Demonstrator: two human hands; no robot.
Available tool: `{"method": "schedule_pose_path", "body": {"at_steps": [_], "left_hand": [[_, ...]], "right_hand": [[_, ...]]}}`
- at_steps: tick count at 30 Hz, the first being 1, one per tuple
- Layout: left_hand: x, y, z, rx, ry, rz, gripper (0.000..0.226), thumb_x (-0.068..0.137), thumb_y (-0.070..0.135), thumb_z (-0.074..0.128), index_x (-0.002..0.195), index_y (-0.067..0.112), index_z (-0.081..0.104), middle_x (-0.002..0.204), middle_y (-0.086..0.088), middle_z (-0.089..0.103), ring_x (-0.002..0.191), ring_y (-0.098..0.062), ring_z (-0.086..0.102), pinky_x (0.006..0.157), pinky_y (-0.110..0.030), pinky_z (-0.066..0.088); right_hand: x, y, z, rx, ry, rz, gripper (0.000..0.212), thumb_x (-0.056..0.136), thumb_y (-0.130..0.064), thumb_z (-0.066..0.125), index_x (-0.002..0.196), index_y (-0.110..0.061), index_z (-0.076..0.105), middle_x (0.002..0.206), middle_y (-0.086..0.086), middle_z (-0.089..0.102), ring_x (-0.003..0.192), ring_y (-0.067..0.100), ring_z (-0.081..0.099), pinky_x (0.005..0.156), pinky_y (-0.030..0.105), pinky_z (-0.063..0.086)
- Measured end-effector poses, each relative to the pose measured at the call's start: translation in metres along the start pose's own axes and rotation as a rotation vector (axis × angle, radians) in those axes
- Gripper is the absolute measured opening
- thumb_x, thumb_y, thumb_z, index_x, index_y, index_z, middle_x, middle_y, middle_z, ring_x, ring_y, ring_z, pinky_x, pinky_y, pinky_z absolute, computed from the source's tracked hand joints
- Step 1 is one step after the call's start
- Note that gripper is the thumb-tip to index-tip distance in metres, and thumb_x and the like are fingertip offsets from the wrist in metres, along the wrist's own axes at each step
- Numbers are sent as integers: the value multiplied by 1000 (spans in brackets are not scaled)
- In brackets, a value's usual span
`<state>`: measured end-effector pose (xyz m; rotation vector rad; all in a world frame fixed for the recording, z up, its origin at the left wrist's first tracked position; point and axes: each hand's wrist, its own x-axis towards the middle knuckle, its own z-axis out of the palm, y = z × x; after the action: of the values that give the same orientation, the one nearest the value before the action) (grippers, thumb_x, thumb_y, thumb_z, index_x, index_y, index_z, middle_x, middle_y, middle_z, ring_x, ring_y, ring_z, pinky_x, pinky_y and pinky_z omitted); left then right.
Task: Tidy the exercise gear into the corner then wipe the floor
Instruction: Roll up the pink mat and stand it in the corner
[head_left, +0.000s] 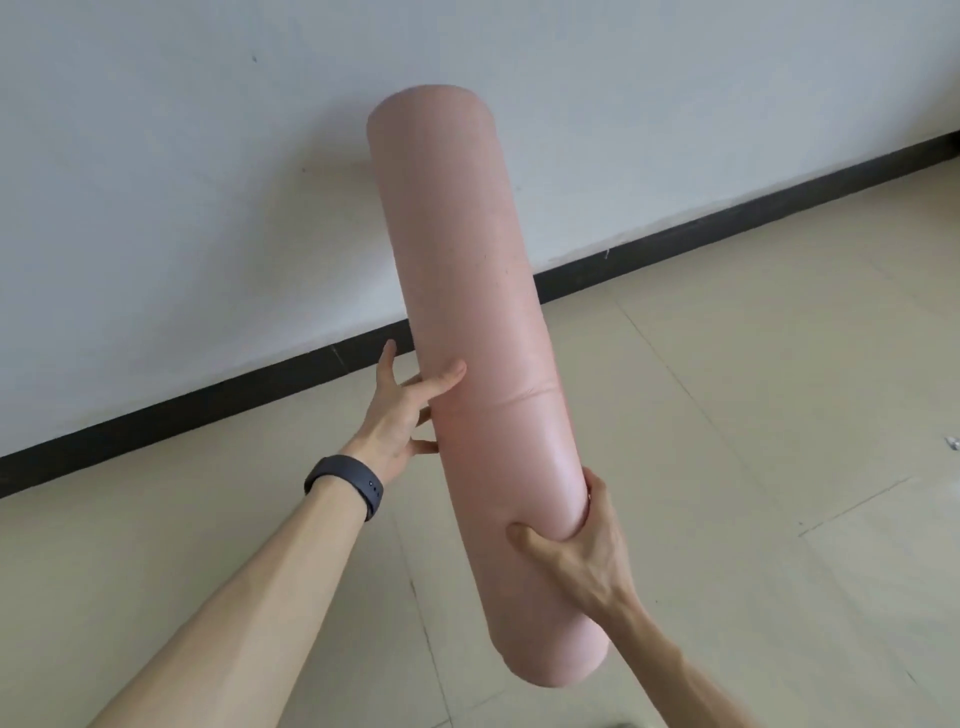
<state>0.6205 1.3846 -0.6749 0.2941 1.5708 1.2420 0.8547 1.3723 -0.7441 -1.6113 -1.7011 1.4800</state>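
A long pink foam roller (478, 322) is held off the floor, running from the near right up toward the wall. My left hand (402, 410), with a dark band on its wrist, rests against the roller's left side with its thumb across the front and its fingers spread. My right hand (576, 540) grips the roller near its lower end, thumb pressed into the foam and fingers wrapped behind, out of sight.
A white wall (208, 182) with a black skirting board (675, 249) runs diagonally across the view. Beige floor tiles (753, 415) fill the lower right. A small pale scrap (953, 442) lies on the floor at the right edge.
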Motion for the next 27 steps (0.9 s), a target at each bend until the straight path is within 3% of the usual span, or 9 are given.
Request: {"method": "schedule_pose_path", "body": {"at_steps": [4, 7, 11, 14, 17, 18, 22, 24, 27], "left_hand": [[-66, 49, -69, 23, -28, 79, 110, 62, 35, 93, 147, 50, 25, 125, 11, 64, 114, -27, 62, 80, -65, 55], [-122, 83, -110, -52, 53, 100, 102, 62, 33, 90, 142, 47, 29, 132, 9, 56, 116, -29, 60, 75, -64, 57], [-210, 138, -158, -115, 96, 108, 77, 69, 29, 78, 135, 44, 42, 127, 7, 60, 113, -31, 60, 70, -55, 59], [-281, 188, -177, -37, 51, 116, 69, 69, 28, 77, 128, 49, 49, 122, 7, 64, 108, -26, 65, 67, -45, 59], [-344, 241, -178, 51, 23, 172, 78, 66, 24, 83, 128, 54, 46, 120, 8, 63, 102, -17, 70, 78, -49, 61], [-364, 260, -174, 83, -3, 192, 83, 65, 23, 84, 130, 55, 44, 120, 9, 62, 101, -13, 70, 82, -48, 61], [-426, 330, -142, 216, -122, 236, 111, 58, 24, 90, 145, 54, 27, 134, 13, 53, 115, -8, 61, 94, -38, 55], [-448, 362, -117, 290, -173, 242, 115, 54, 27, 92, 139, 62, 23, 140, 14, 44, 123, -14, 56, 99, -41, 52], [-466, 401, -65, 359, -272, 258, 119, 56, 17, 90, 141, 60, 19, 139, 15, 41, 120, -15, 57, 93, -35, 54]], "right_hand": [[-42, -68, 15, -117, -148, -91, 109, 54, -47, 90, 141, -49, 23, 129, -25, 46, 114, 6, 54, 88, 33, 50], [-66, -137, 10, -251, -312, -118, 133, 51, -52, 92, 153, -43, 7, 135, -25, 34, 117, 5, 42, 95, 33, 41], [-109, -244, 8, -81, -461, -25, 98, 49, -72, 79, 129, -25, 49, 133, -12, 44, 126, 9, 47, 105, 34, 41], [-156, -318, 5, 31, -545, 85, 97, 53, -76, 80, 122, -15, 49, 135, -7, 54, 118, 14, 59, 101, 46, 50], [-206, -394, -12, 77, -643, 113, 86, 64, -73, 74, 135, -55, 29, 131, -11, 59, 111, 15, 66, 84, 42, 56], [-222, -418, -23, 69, -672, 129, 83, 65, -74, 72, 135, -60, 29, 131, -13, 59, 111, 17, 66, 86, 45, 55], [-275, -485, -80, 177, -641, 118, 71, 71, -69, 73, 135, -47, 50, 136, -15, 59, 128, 15, 53, 107, 61, 38], [-294, -509, -113, 281, -569, 85, 73, 75, -61, 76, 140, -43, 45, 139, -15, 56, 132, 16, 51, 102, 61, 44], [-314, -534, -176, 320, -400, 40, 94, 64, -53, 88, 135, -62, 28, 139, -12, 51, 126, 23, 55, 86, 57, 55]]}}
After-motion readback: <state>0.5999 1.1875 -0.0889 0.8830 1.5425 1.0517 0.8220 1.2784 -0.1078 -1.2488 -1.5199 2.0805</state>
